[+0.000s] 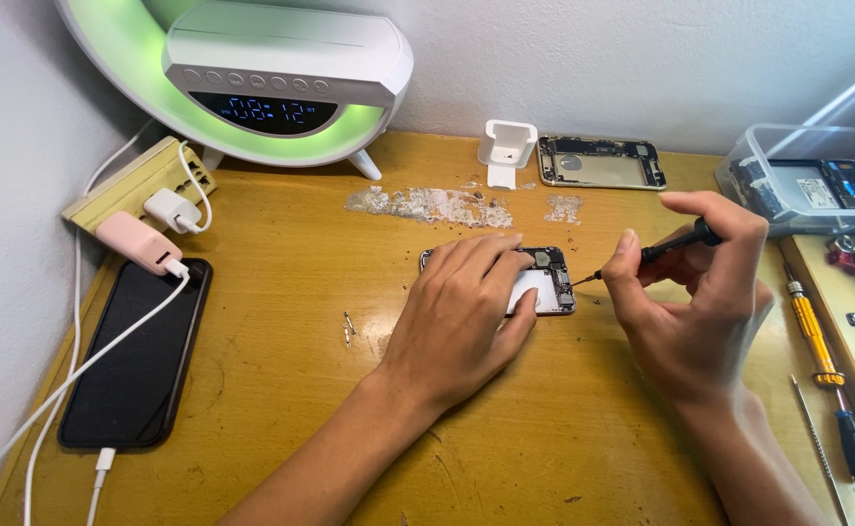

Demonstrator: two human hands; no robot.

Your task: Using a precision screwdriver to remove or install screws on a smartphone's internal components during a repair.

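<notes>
Centrally, the left hand (457, 317) lay flat on the opened phone (544, 281), fingers spread, pinning it to the desk (281, 321). The right hand (690, 302) was pinched shut on a screwdriver (676, 244), its tip at the phone's right edge. A black phone (135, 356) sat near the left edge, a yellow driver (817, 336) lower right, a bin (817, 175) upper right. Open desk lay at centre left.

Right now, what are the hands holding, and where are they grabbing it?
The right hand pinches a thin black screwdriver along its handle, tip at the opened phone. The left hand lies flat on that phone, pressing it to the wooden table.
</notes>
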